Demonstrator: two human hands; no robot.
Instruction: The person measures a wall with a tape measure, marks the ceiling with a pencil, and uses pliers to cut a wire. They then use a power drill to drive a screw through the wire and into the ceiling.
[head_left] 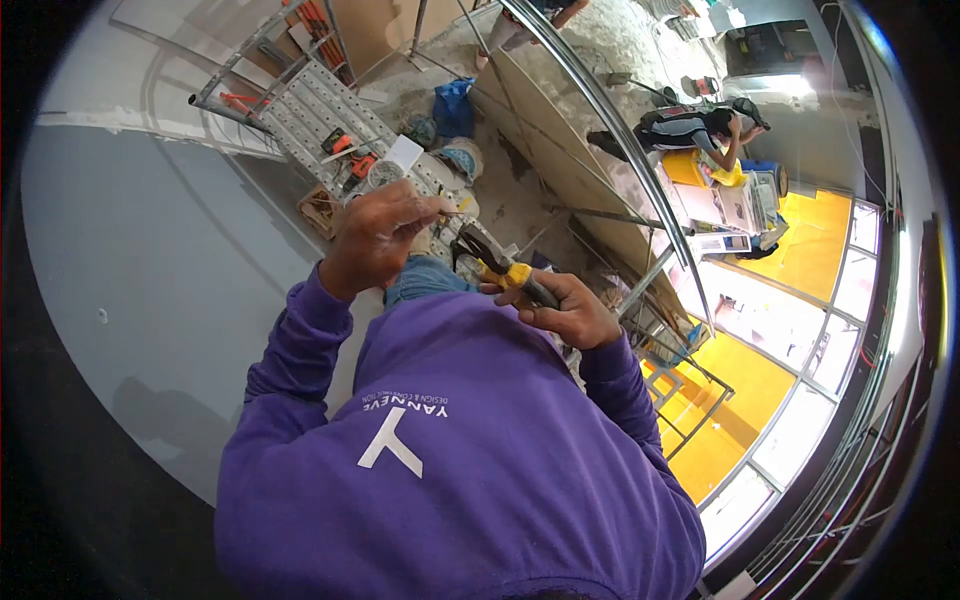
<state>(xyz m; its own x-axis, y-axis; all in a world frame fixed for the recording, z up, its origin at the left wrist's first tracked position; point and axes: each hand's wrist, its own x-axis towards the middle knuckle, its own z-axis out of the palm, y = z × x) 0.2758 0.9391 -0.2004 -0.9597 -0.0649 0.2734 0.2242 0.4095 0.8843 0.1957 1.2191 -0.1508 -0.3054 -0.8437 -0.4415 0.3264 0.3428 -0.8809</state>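
My left hand [380, 235] is raised in front of my chest, its fingers pinched together. From the fingertips sticks a small thin piece [453, 213], too small to tell its kind. My right hand [570, 310] is closed around the yellow and dark handles of a pair of pliers [515, 274]. The plier jaws point up and left towards the left hand, apart from the thin piece.
Below lies a perforated metal scaffold platform [310, 105] with orange-and-black power tools [352, 160] and tubs on it. Metal scaffold rails [620, 130] run along the right. A grey wall [150, 280] stands left. Another person [690, 130] is below at right.
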